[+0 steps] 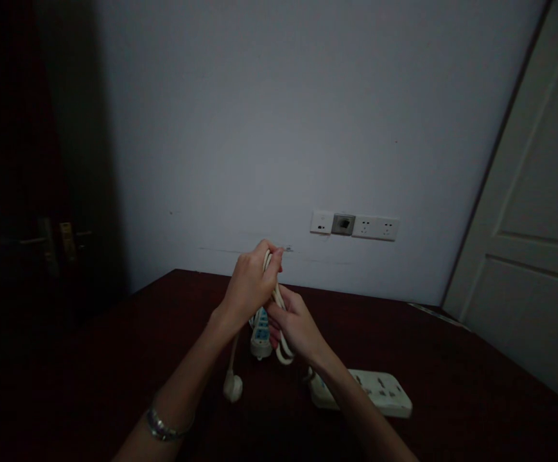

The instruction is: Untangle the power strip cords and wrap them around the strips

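Observation:
A white power cord (286, 351), folded into a looped bundle, is held above the dark table by both hands. My left hand (252, 282) is closed around the upper end of the bundle. Lower down, my right hand (294, 321) wraps round the same cord, its loops sticking out below the fingers. From under the left hand a length of cord hangs to a white plug (233, 387). Behind the hands is a white power strip with blue sockets (261, 333), partly hidden. A second, wider white power strip (384, 393) lies on the table, partly covered by my right forearm.
The dark reddish table (163, 333) reaches to a pale wall (259, 128). On the wall sits a row of socket plates (375, 228). A white panelled door (533, 224) stands at the right, and a dark door with a brass-coloured handle plate (67, 240) at the left.

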A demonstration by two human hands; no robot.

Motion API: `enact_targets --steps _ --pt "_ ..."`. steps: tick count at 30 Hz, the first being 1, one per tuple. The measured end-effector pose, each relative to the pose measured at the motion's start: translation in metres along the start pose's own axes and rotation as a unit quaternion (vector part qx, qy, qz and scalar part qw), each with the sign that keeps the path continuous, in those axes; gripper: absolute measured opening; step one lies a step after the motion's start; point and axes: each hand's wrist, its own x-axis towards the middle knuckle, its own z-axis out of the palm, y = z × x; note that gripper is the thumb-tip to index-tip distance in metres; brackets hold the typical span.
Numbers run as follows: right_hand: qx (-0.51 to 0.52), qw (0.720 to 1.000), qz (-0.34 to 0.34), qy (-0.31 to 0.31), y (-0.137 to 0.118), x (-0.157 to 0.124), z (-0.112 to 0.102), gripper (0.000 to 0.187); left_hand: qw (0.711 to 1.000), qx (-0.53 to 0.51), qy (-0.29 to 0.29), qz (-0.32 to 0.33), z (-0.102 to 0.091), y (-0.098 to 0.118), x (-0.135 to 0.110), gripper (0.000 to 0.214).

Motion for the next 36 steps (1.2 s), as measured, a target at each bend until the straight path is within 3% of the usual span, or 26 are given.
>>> enact_targets --steps 7,10,14,17,20,24,27,29,31,33,34,36 --pt "-0.018 0.999 -0.004 0.038 -0.007 0.000 -0.005 0.016 0.993 -0.110 0.034 -0.021 0.009 -0.010 0.006 0.026" --pt "0.034 0.999 0.019 0.035 -0.015 0.001 -0.011 0.025 0.968 -0.236 -0.023 -0.085 0.011 -0.018 0.007 0.035" --pt "0.121 0.991 0.047 0.040 -0.023 0.003 -0.020 0.032 0.895 -0.392 -0.155 -0.144 0.010 -0.031 0.000 0.041" --pt "0.168 0.983 0.066 0.028 -0.023 0.005 -0.024 0.033 0.856 -0.446 -0.210 -0.156 0.009 -0.045 -0.008 0.035" --pt "0.200 0.977 0.072 0.026 -0.021 0.007 -0.025 0.034 0.841 -0.451 -0.232 -0.186 0.009 -0.061 -0.018 0.029" --pt "0.239 0.968 0.066 0.038 -0.025 0.009 -0.034 0.041 0.820 -0.399 -0.344 -0.225 0.008 -0.080 -0.042 0.027" --pt "0.273 0.957 0.055 0.081 -0.032 0.012 -0.051 0.041 0.799 -0.355 -0.406 -0.267 0.003 -0.087 -0.062 0.032" --pt "0.277 0.952 0.053 0.122 -0.034 0.014 -0.063 0.039 0.816 -0.287 -0.429 -0.263 -0.004 -0.090 -0.070 0.037" --pt "0.266 0.950 0.060 0.148 -0.033 0.017 -0.071 0.038 0.869 -0.143 -0.433 -0.192 -0.012 -0.091 -0.070 0.039" --pt "0.242 0.954 0.067 0.163 -0.030 0.018 -0.073 0.038 0.905 0.064 -0.415 -0.071 -0.020 -0.090 -0.066 0.036" --pt "0.222 0.958 0.066 0.171 -0.028 0.019 -0.073 0.037 0.900 0.165 -0.404 -0.010 -0.023 -0.089 -0.062 0.032" --pt "0.168 0.965 0.061 0.191 -0.026 0.020 -0.071 0.036 0.860 0.312 -0.395 0.078 -0.027 -0.084 -0.055 0.026"
